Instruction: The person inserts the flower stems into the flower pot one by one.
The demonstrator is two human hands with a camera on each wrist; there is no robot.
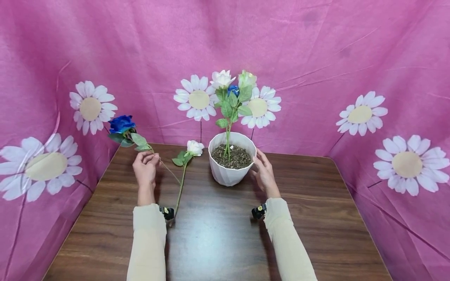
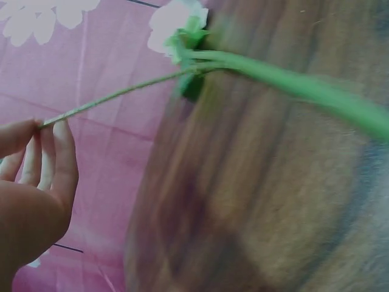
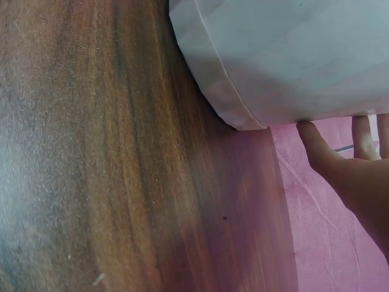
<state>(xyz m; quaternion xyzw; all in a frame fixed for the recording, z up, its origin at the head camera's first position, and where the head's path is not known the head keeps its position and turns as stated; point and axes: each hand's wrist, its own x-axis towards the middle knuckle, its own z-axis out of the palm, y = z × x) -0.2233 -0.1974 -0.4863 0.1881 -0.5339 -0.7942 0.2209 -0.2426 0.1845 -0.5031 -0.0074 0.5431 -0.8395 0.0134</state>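
Note:
My left hand [image 1: 145,168] pinches the thin stem of a blue rose [image 1: 122,124] between thumb and fingertips, above the table's left part. The bloom tilts up to the left, and the stem [image 2: 121,93] slants down toward a white rose [image 1: 195,148] lying on the table. Whether the two stems touch, I cannot tell. A white faceted pot [image 1: 228,176] of dark soil [image 1: 239,158] holds upright roses: one white [image 1: 222,79], one pale green-white [image 1: 247,79] and one blue [image 1: 233,90]. With extended fingers, my right hand [image 1: 265,175] touches the pot's right side; the right wrist view shows fingertips against its wall [image 3: 292,67].
A brown wood-grain table [image 1: 316,218] bears everything. Behind it and on both sides hangs a pink cloth [image 1: 309,47] printed with large white daisies. Each wrist wears a small black camera, one left [image 1: 168,213] and one right [image 1: 259,211].

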